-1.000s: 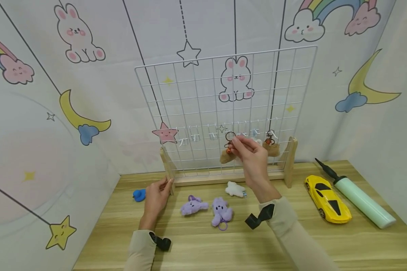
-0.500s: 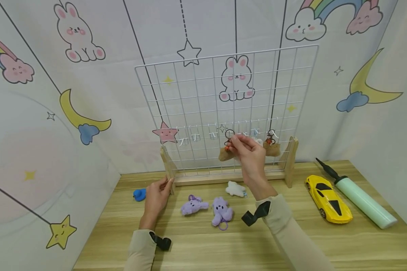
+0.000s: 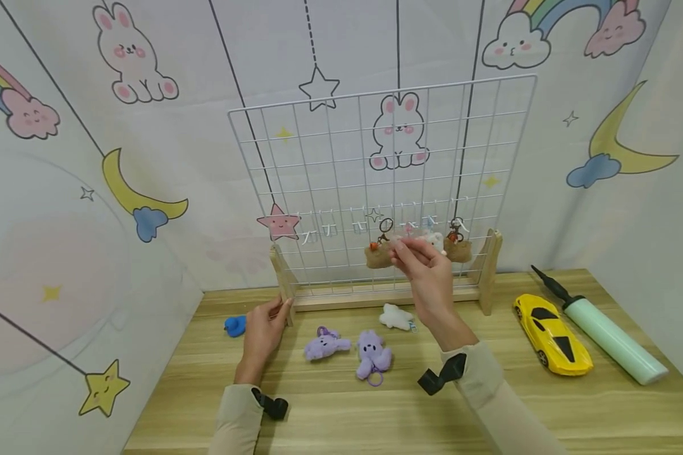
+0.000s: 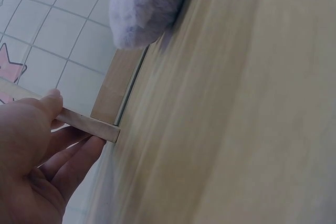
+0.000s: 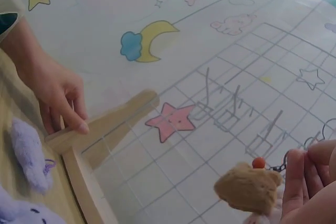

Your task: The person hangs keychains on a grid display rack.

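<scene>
Brown keychain (image 5: 247, 188), yellow car (image 3: 552, 335) head-view only

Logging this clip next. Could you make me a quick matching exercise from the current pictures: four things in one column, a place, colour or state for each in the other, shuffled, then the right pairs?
Things
1. toy car
2. left hand
3. pump
4. right hand

Descriptions
A. gripping the wooden stand
B. fingertips at the brown keychain
C. yellow with black windows
D. pale green with a black nozzle

Pairs
1-C
2-A
3-D
4-B
</scene>
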